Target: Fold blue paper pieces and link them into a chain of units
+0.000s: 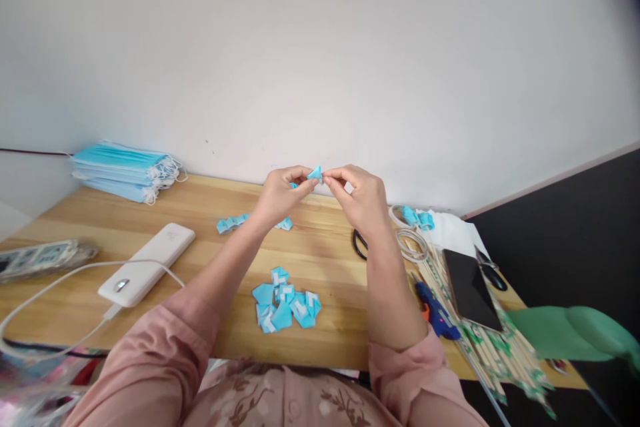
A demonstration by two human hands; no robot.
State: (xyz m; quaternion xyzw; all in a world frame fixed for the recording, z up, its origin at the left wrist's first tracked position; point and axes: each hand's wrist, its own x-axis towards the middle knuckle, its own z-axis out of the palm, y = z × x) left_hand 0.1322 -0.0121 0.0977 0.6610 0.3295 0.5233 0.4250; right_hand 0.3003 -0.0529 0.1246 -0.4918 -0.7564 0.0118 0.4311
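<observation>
Over the back of the table, my left hand (284, 192) pinches a small folded blue piece (316, 174) between thumb and fingers. Its pointed tip sticks up, and more blue shows behind the fingers. My right hand (357, 193) is closed in a pinch at the right edge of the same piece, where a small whitish bit shows. A pile of folded blue pieces with white strips (285, 303) lies between my forearms. Behind my left wrist is a row of joined blue pieces (231, 223), partly hidden by the arm.
Blue face masks (123, 170) are stacked at the back left, near a white power bank (150, 263) with a cable. On the right lie a blue glue gun (436, 310), a dark phone (471, 289), wrapped chopsticks (505, 357) and coiled white cable (413, 245). A wall stands behind.
</observation>
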